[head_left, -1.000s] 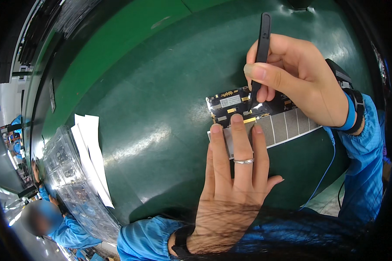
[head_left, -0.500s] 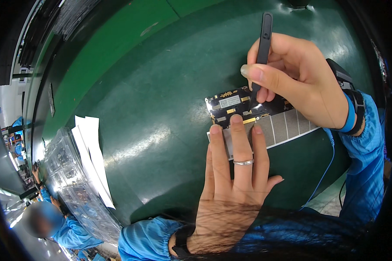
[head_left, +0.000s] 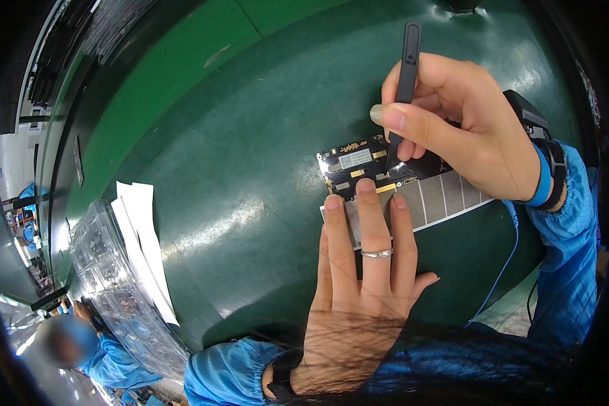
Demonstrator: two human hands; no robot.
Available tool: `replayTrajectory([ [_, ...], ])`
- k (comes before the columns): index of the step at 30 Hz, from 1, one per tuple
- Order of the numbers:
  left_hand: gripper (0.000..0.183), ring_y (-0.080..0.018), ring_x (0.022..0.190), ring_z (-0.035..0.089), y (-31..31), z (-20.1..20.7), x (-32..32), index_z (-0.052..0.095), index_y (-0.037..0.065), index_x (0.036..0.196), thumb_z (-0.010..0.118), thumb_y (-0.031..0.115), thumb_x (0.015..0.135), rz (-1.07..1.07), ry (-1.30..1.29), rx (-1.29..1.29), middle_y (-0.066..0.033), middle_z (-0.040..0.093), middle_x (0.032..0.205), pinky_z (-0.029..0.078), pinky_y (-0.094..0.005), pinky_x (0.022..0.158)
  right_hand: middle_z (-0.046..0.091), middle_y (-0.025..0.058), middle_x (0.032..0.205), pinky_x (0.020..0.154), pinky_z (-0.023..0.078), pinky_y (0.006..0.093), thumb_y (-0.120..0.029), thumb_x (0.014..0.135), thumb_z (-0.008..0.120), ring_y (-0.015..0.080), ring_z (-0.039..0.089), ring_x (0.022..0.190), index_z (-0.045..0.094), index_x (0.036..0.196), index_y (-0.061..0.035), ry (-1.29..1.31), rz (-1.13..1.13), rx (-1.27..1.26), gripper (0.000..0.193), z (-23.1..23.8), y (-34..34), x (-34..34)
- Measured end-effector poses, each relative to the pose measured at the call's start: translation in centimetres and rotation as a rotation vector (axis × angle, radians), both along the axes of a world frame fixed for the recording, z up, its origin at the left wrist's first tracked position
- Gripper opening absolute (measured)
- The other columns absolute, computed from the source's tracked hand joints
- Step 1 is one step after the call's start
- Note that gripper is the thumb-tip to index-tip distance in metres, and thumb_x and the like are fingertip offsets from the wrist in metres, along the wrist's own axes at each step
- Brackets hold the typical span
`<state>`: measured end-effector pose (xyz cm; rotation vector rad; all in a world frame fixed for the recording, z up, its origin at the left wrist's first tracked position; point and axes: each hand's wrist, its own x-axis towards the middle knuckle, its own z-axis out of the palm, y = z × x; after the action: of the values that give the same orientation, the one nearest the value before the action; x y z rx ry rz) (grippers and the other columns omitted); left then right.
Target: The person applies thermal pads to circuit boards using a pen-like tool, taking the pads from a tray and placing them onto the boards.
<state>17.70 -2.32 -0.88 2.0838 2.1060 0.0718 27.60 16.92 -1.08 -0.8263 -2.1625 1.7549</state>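
My left hand (head_left: 362, 284) lies palm down with fingers stretched and spread. Its fingertips press on a sheet of grey stickers (head_left: 434, 199) with white borders and on the near edge of a black circuit board (head_left: 348, 174) with gold pads. A pair of black tweezers (head_left: 407, 74) stands nearly upright in my right hand (head_left: 453, 125), pinched between thumb and fingers. The tip points down onto the board, just beyond my left fingertips. My right hand hides the board's right part, and whether the tweezers grip anything cannot be made out.
White paper strips (head_left: 142, 243) lie left on the green table (head_left: 250, 142), beside clear plastic trays (head_left: 118, 304) holding small parts. A dark device (head_left: 526, 115) sits behind my right wrist. A blue cord (head_left: 504, 264) hangs from the wristband. Another person in blue (head_left: 118, 362) works at far left.
My right hand and the tweezers have shifted very slightly left. The board has moved a touch left too. My left hand stays nearly still; the other person's hand at far left has moved.
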Motion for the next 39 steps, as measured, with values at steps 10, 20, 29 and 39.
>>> replayTrajectory([
  [10,0.083,-0.0445,0.132,0.05,-0.5,-3.5,0.4,0.052,0.008,0.144,0.068,0.062,0.083,0.026,0.052,0.245,-0.0176,0.043,0.154,0.046,-0.0505,0.11,0.063,0.0025,0.082,0.064,0.051,0.0217,-0.017,0.102,0.062,0.0071,0.061,0.071,0.06,0.098,-0.001,-0.049,0.018,0.088,0.017,0.5,0.0,0.0],
  [20,0.082,-0.041,0.128,0.052,0.5,0.5,-0.3,0.055,0.01,0.141,0.068,0.064,0.081,-0.014,0.075,0.049,-0.0138,0.045,0.153,0.046,-0.0502,0.109,0.062,0.0051,0.083,0.056,0.05,0.0211,-0.03,0.103,0.057,0.0087,0.06,0.064,0.06,0.101,-0.0036,0.112,-0.192,-0.033,0.027,-0.5,0.2,-0.5],
  [29,0.06,-0.0304,0.112,0.059,3.1,1.0,-3.6,0.059,0.003,0.128,0.077,0.038,0.082,-0.003,-0.257,0.29,-0.0125,0.059,0.129,0.046,-0.0438,0.094,0.062,0.0041,0.09,0.056,0.047,0.0209,-0.033,0.104,0.058,0.0079,0.058,0.07,0.06,0.107,-0.0026,0.278,-0.307,-0.146,0.03,-1.1,0.6,-0.2],
  [39,0.029,-0.0301,0.077,0.072,11.9,0.2,-14.4,0.075,-0.001,0.091,0.087,0.017,0.07,0.162,-0.643,0.269,-0.0161,0.073,0.08,0.055,-0.0386,0.071,0.059,0.0043,0.107,0.07,0.044,0.0232,-0.029,0.109,0.049,0.0093,0.055,0.086,0.059,0.117,-0.0057,0.626,-0.586,0.104,0.026,-3.4,2.6,0.2],
])
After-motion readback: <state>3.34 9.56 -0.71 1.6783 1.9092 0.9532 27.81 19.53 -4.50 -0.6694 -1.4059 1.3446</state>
